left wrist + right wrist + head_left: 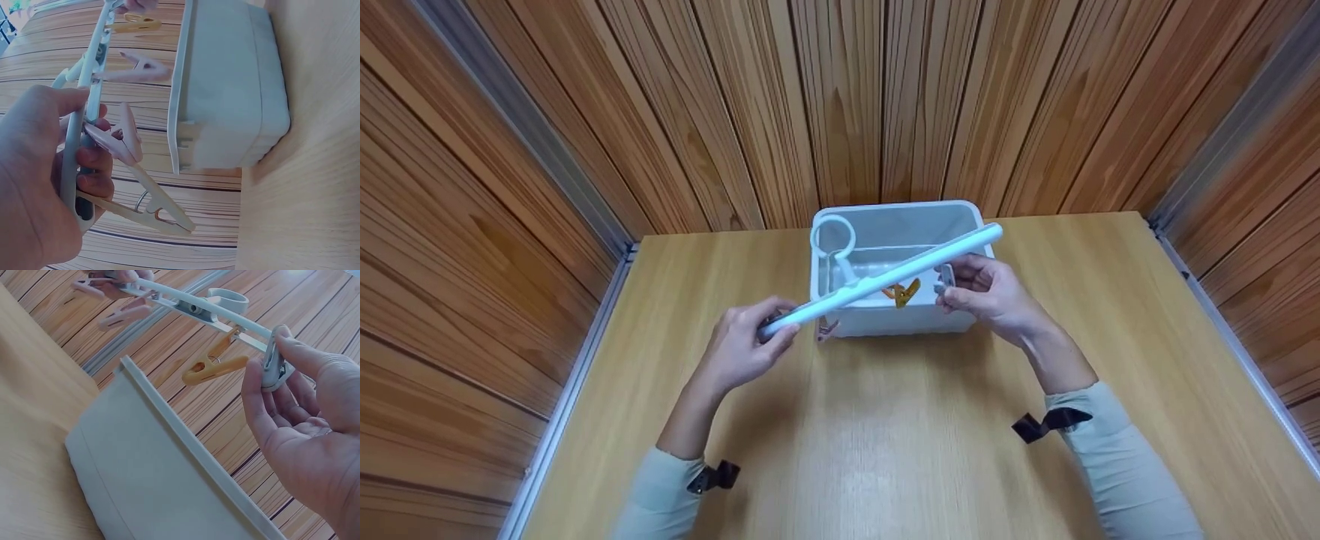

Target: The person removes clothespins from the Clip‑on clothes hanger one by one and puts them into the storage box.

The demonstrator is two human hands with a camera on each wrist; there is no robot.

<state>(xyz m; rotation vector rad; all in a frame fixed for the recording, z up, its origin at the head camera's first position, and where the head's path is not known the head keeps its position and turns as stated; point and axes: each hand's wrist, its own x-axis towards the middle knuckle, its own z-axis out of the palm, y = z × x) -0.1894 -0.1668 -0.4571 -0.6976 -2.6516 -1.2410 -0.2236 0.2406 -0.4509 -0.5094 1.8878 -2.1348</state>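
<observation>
A light blue clip hanger [900,271] is held slanting over a pale grey bin, its right end higher in the head view. My left hand [746,341] grips the hanger's lower left end, fingers wrapped round the bar. With thumb and fingertips, my right hand [986,296] pinches a grey clothespin [274,365] by the bar's right part. An orange-yellow clothespin [216,371] hangs from the bar further in. Pink clothespins [121,138] and a cream one [163,208] dangle near my left hand. The ring-shaped hook [846,268] points away from me.
The pale grey bin [907,322] stands on the wooden table [855,435], near the back wall. Wood-plank walls [847,112] enclose the back and both sides, with metal rails [577,352] along the side edges.
</observation>
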